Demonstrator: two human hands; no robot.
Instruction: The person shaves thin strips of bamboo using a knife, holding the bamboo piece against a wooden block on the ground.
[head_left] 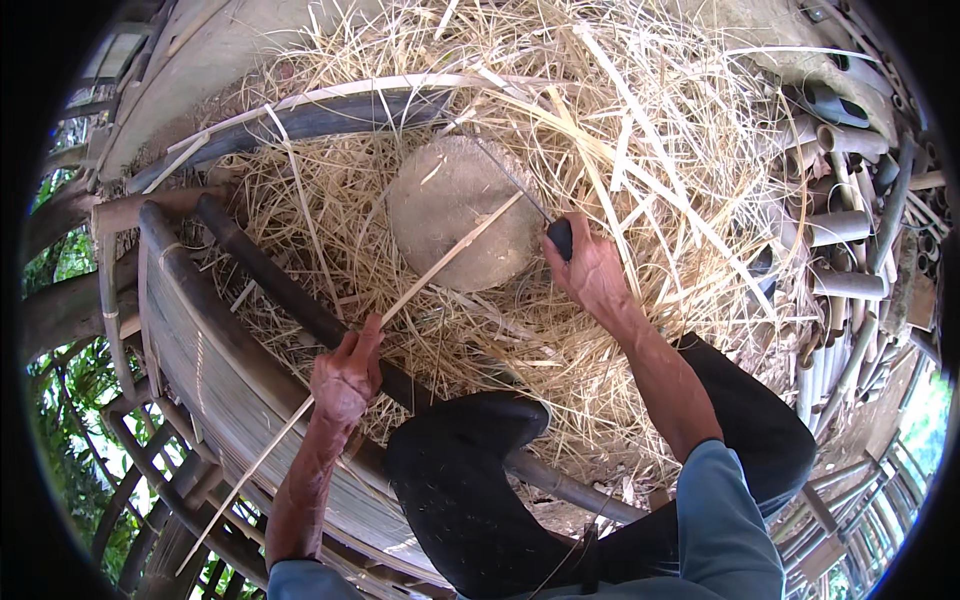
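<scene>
here the left hand (345,378) grips a bamboo strip (440,262) while the right hand (590,270) clutches a knife (556,234) shaving it over a stump (450,215); likely pull steadily next.

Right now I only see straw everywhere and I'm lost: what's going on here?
A seated person works a long bamboo strip over a round block. The left hand grips the strip; the right hand holds a dark-handled knife against it. Shavings cover the floor, and cut bamboo tubes are stacked at right.
</scene>
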